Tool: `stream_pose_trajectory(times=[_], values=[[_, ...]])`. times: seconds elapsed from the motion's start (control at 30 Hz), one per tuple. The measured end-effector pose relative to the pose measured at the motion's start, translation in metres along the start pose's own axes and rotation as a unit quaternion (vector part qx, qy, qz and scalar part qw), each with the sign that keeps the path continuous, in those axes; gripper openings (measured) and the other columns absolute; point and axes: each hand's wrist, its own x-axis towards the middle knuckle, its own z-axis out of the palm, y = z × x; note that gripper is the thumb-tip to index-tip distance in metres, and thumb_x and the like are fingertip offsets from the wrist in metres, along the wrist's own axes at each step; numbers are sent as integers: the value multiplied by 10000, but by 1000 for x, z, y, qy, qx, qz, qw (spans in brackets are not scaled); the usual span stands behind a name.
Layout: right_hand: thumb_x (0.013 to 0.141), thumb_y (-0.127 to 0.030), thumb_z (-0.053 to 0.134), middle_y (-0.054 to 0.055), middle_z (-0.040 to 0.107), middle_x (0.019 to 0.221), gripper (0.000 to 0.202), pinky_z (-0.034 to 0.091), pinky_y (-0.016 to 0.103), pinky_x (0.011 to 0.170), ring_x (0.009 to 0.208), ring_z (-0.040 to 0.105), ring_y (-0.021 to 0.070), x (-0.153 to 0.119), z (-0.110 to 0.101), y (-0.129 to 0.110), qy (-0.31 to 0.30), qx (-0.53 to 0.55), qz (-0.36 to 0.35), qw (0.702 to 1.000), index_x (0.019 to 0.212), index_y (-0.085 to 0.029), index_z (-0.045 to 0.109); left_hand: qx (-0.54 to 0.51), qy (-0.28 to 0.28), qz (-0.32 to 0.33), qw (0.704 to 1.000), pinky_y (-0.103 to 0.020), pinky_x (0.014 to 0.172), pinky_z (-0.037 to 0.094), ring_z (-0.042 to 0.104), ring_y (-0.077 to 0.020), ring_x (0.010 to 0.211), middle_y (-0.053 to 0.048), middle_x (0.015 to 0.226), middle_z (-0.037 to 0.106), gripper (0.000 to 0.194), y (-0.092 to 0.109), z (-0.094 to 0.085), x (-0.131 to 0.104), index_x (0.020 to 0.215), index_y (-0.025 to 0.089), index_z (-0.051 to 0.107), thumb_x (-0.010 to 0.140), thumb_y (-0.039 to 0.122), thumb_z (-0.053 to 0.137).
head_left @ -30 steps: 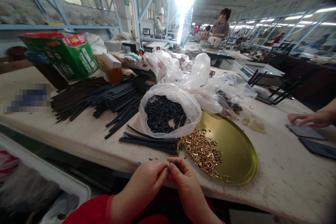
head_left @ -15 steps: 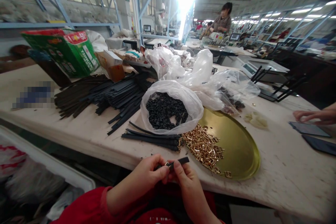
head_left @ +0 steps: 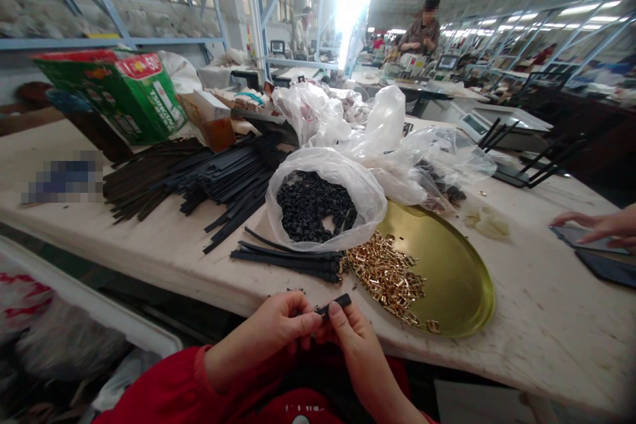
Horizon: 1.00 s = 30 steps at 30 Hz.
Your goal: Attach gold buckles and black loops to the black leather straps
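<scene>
A short end of a black strap (head_left: 342,303) sticks up between my two hands, over the table's front edge. My left hand (head_left: 284,326) pinches the strap where a bit of gold metal, likely a buckle, shows at the thumb tip. The thumb of my right hand (head_left: 352,332) presses the strap from the other side, fingers curled beneath. Most of the strap is hidden by the hands. Just beyond lies a small bundle of black straps (head_left: 288,266) with gold buckles at its right end. Gold buckles (head_left: 387,273) are heaped on a round brass-coloured tray (head_left: 447,278).
A white plastic bag (head_left: 370,202) holds many small black loops. Black and brown strips (head_left: 223,175) are piled left of it, before a green carton (head_left: 132,96). Clear bags (head_left: 387,122) stand behind. At right, another person's hand (head_left: 603,224) touches a phone-like slab (head_left: 571,236).
The strap end between my hands has shifted slightly left and shows shorter. My hands stay close together. The other person's hand at right has moved across the slab.
</scene>
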Motion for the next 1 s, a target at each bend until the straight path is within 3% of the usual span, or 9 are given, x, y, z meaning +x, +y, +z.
stream_pose_trajectory(times=[0.13, 0.3, 0.37, 0.5, 0.57, 0.77, 0.9, 1.0], values=[[795, -567, 473, 3, 554, 590, 411, 416, 269, 542, 560, 507, 142, 1, -1, 4, -8, -72, -22, 997, 709, -171, 536, 4, 4, 8, 1000, -197, 476, 373, 488, -83, 498, 38, 585, 566, 324, 4, 2, 0, 690, 170, 447, 656, 453, 601], [824, -471, 473, 29, 582, 720, 306, 431, 285, 627, 677, 540, 164, -3, -1, 5, 37, -162, -113, 980, 777, -178, 549, 37, 68, 1, 997, -180, 400, 273, 387, -55, 389, 72, 488, 488, 303, 1, 5, -1, 662, 181, 420, 656, 455, 551], [799, -428, 524, 16, 579, 743, 248, 433, 276, 628, 676, 538, 154, -3, 0, 2, 20, -117, -89, 989, 814, -181, 541, 46, 82, 14, 995, -181, 396, 256, 365, -53, 389, 76, 482, 467, 291, 0, 7, -2, 653, 183, 418, 669, 450, 531], [758, -339, 561, -17, 559, 690, 182, 416, 245, 593, 615, 507, 120, -1, 4, -7, -43, 18, 35, 998, 828, -174, 531, 38, 75, 37, 996, -192, 414, 246, 355, -63, 425, 69, 506, 458, 307, -2, 10, -6, 655, 182, 421, 691, 470, 519], [743, -310, 558, -17, 563, 694, 163, 414, 246, 603, 623, 503, 121, -1, 5, -8, -42, 39, 51, 997, 830, -174, 533, 30, 81, 57, 995, -200, 450, 272, 372, -73, 467, 60, 532, 460, 301, -3, 12, -6, 656, 179, 427, 705, 464, 511], [713, -275, 595, -21, 529, 679, 101, 390, 252, 612, 651, 486, 141, -3, 1, 2, 35, -140, -103, 984, 727, -192, 538, 110, 134, 83, 981, -217, 522, 308, 372, -102, 558, 54, 579, 413, 235, -10, 14, -8, 632, 188, 406, 718, 392, 484], [757, -311, 552, -20, 504, 658, 132, 391, 258, 587, 631, 472, 146, -2, -4, -1, -19, -130, -56, 990, 709, -199, 502, 105, 95, 65, 988, -215, 509, 304, 384, -106, 552, 50, 585, 434, 237, -11, 9, -9, 654, 188, 413, 707, 402, 499], [794, -290, 518, -3, 512, 704, 105, 393, 270, 621, 673, 484, 160, -2, -6, -8, -35, -209, -118, 970, 735, -205, 504, 73, 70, 50, 994, -207, 483, 294, 382, -101, 523, 59, 565, 437, 275, -12, 2, -5, 670, 191, 403, 709, 436, 522]])
